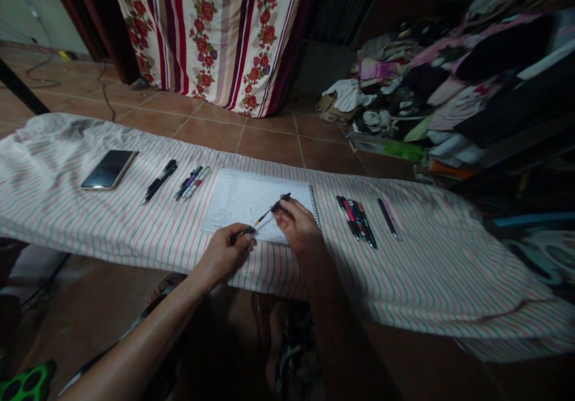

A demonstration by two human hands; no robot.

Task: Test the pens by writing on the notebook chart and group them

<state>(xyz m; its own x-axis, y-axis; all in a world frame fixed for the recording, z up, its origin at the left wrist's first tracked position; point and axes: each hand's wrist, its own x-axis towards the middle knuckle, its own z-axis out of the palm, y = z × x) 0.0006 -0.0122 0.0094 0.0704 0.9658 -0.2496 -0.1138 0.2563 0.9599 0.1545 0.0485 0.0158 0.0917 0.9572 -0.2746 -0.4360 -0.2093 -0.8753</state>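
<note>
- Above the notebook (pixel 238 194), the left hand (pixel 231 248) has its fingers closed around the lower, dark end of a pen (pixel 263 217).
- At the pen's upper end, the right hand (pixel 296 224) pinches a black part between thumb and fingers; a thin length with an orange-yellow band spans the gap between the hands.
- Under them, the notebook lies open on the surface (pixel 426 275), its spiral binding to the right; the surface is draped in creased striped cloth.
- Left of the notebook sit a cluster of light and purple pens (pixel 192 183), then black pens (pixel 159 182), then a phone (pixel 109 169).
- To its right lie a mixed group of pens (pixel 357 220) and, farther out, a black-and-pink pair (pixel 389 218).
- Beyond, a tiled floor (pixel 269 140) meets a floral, striped curtain (pixel 209 36).
- At far right, clothes (pixel 431 72) are heaped in dim light.
</note>
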